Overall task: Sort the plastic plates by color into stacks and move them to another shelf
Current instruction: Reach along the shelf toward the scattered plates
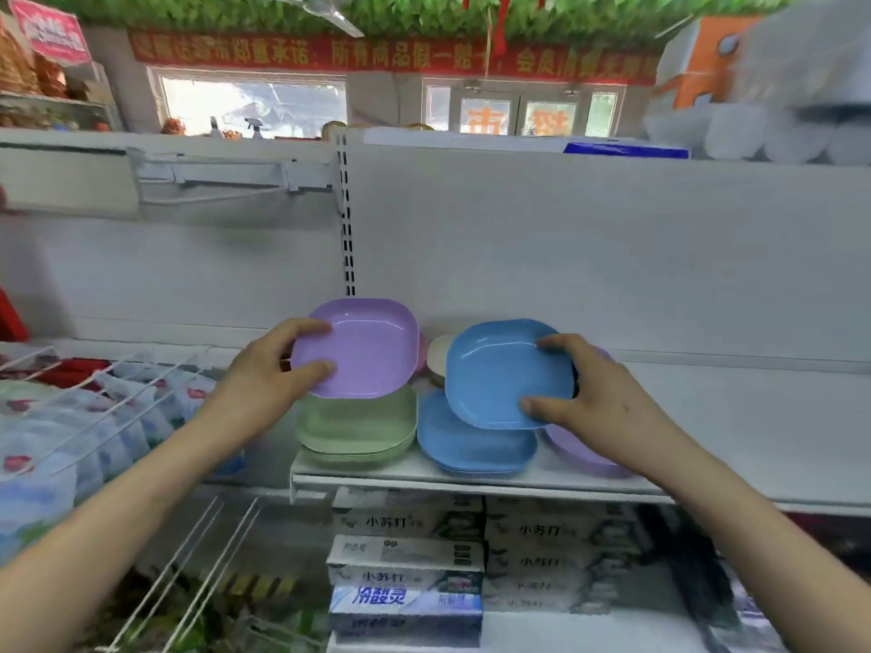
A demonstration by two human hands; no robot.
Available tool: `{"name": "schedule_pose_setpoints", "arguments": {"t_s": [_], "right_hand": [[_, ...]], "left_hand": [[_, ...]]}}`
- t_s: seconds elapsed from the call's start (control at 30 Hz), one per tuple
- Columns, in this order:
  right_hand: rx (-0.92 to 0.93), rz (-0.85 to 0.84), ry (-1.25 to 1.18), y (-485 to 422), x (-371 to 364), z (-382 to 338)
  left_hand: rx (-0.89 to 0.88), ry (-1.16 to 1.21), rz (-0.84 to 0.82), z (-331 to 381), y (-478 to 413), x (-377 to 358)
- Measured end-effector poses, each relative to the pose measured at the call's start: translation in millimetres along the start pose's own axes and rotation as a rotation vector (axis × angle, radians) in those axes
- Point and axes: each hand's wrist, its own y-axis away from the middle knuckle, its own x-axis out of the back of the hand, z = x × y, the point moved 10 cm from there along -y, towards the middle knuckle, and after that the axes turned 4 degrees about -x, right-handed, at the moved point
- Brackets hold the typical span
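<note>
Purple square plastic plate (pixel 365 351) pinched by left hand (pixel 264 369) fingers above the green plate stack (pixel 358 433); right hand (pixel 594 393) fingers grip blue square plastic plate (pixel 495 374) over the blue plate stack (pixel 471 447).

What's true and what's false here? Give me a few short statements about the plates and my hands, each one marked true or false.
1. The left hand grips a purple plate. True.
2. The right hand holds a green plate. False: it holds a blue plate.
3. A green stack sits on the shelf, below the purple plate in this view. True.
4. The blue stack stands to the left of the green stack. False: it stands to the right of it.
5. A purple stack lies on the shelf under the right hand and wrist. True.
</note>
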Motion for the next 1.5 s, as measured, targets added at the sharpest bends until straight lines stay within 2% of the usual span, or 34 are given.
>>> {"name": "schedule_pose_setpoints", "arguments": {"t_s": [0.17,0.37,0.73,0.97,1.1,1.23,1.5], "right_hand": [[-0.04,-0.022,0.066,4,-11,-4],[-0.08,-0.178,0.219,-1,-28,0],[0.023,-0.311,0.564,4,-49,-12],[0.056,-0.321,0.554,5,-55,-14],[0.074,-0.269,0.414,5,-40,-9],[0.085,-0.107,0.282,-1,-6,11],[-0.018,0.129,0.109,19,74,87]], "left_hand": [[-0.003,0.041,-0.053,-19,5,2],[-0.011,0.041,-0.044,-22,5,9],[0.021,0.006,0.0,-21,15,22],[0.025,-0.057,0.007,-7,25,19],[0.026,-0.069,-0.005,8,24,7],[0.025,-0.073,-0.029,33,15,-16],[-0.033,-0.126,-0.118,96,1,-117]]}}
